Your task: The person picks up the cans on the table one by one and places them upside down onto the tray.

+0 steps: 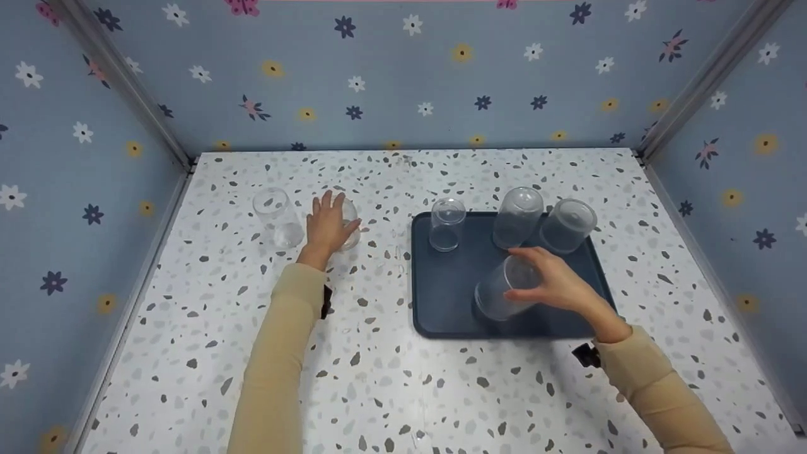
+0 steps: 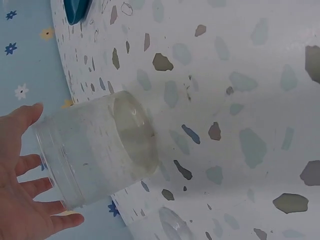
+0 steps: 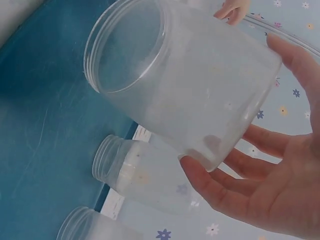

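My right hand (image 1: 555,284) grips a clear plastic jar (image 1: 498,296) around its base end. The jar is upside down, its threaded mouth facing the blue tray (image 1: 435,315); in the right wrist view thumb and fingers spread around the jar (image 3: 200,85). At the left, my left hand (image 1: 326,227) reaches over another clear jar (image 1: 350,217), which stands upright on the table. The left wrist view has the fingers spread about the rim of that jar (image 2: 95,150), fingertips right at it. A second upright jar (image 1: 277,217) stands just left of this hand.
Along the tray's far side, a slim upside-down jar (image 1: 446,227) and two wider ones, a middle jar (image 1: 518,217) and a right jar (image 1: 568,226), stand in a row. A speckled white table (image 1: 378,378) lies beneath, enclosed by flowered blue panels (image 1: 403,75) at the back and sides.
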`<action>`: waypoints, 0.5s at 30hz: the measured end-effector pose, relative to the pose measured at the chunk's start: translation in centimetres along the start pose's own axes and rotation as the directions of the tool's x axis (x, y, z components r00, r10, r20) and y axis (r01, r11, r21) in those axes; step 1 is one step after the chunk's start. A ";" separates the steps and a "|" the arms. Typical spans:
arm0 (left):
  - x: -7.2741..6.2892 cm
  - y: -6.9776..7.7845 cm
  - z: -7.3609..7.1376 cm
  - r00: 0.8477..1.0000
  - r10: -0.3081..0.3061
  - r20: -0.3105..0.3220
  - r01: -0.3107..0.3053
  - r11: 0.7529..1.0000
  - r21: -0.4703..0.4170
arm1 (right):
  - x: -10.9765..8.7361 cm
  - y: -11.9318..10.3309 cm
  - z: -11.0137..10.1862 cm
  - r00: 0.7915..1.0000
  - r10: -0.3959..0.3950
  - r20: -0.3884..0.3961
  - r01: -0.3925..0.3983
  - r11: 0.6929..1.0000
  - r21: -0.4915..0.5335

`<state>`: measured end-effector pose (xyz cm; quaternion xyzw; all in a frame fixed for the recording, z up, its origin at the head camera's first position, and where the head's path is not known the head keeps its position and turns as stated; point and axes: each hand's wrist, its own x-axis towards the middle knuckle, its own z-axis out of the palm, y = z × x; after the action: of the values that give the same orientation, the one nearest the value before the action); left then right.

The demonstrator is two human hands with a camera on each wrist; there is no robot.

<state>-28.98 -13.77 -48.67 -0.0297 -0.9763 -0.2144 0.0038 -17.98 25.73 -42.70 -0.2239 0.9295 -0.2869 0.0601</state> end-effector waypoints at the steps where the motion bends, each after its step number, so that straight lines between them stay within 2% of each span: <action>1: 0.1 0.0 0.0 1.000 -0.004 0.004 0.004 1.000 0.001 | 0.0 0.1 -0.1 1.000 0.000 0.005 0.000 1.000 -0.010; 8: 0.6 0.3 -0.4 0.999 -0.023 0.040 0.022 1.000 0.020 | -0.2 0.6 -0.9 0.999 -0.002 0.042 0.004 0.998 -0.067; 15: 0.9 0.6 -0.7 0.997 -0.036 0.064 0.032 0.997 0.064 | -0.5 1.1 -1.6 0.999 0.005 0.046 0.000 0.994 -0.110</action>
<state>-29.84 -13.45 -47.80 -0.0201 -0.9825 -0.1824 -0.0307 -18.36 27.58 -42.00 -0.2324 0.9425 -0.2301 0.0693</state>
